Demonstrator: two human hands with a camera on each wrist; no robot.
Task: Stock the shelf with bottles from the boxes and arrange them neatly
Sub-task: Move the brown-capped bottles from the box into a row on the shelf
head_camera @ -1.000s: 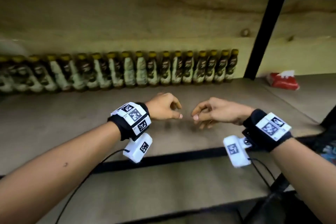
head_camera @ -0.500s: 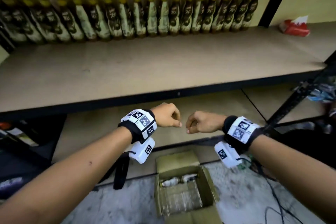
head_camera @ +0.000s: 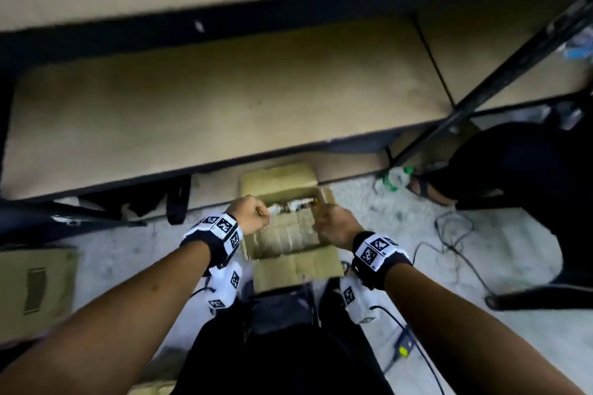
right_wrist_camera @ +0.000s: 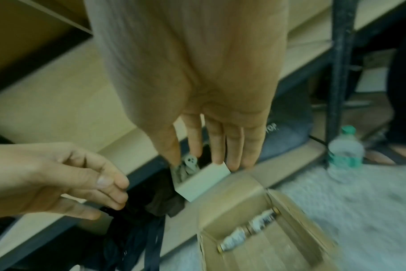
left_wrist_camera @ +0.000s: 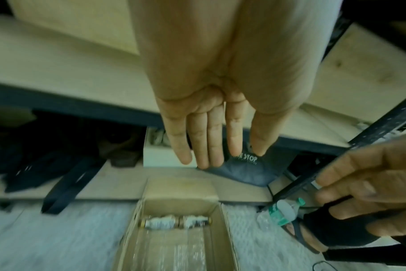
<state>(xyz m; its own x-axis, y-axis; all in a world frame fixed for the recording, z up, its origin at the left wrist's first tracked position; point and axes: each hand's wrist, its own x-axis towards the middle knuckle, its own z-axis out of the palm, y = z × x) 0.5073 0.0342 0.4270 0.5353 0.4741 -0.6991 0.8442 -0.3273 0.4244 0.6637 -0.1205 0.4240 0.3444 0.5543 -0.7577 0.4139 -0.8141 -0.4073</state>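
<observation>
A clear plastic water bottle with a green cap and green label [right_wrist_camera: 345, 154] stands upright on the speckled grey floor [head_camera: 401, 212] beside a black metal upright post [right_wrist_camera: 340, 73]. A dark blue-grey fabric bag with white lettering [left_wrist_camera: 246, 170] lies under the lowest board, near a small open white box [right_wrist_camera: 202, 178]. Black straps [left_wrist_camera: 65, 187] trail onto the floor, where thin black cables [head_camera: 449, 234] lie loose. A sandalled foot [head_camera: 428, 190] rests near the bottle.

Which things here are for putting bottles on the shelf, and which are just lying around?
For the job:
- open cardboard box on the floor
- two bottles lying in it
- shelf
- left hand and right hand, both empty

Just lying about:
- clear water bottle
- black straps
- cables
- small white box
</observation>
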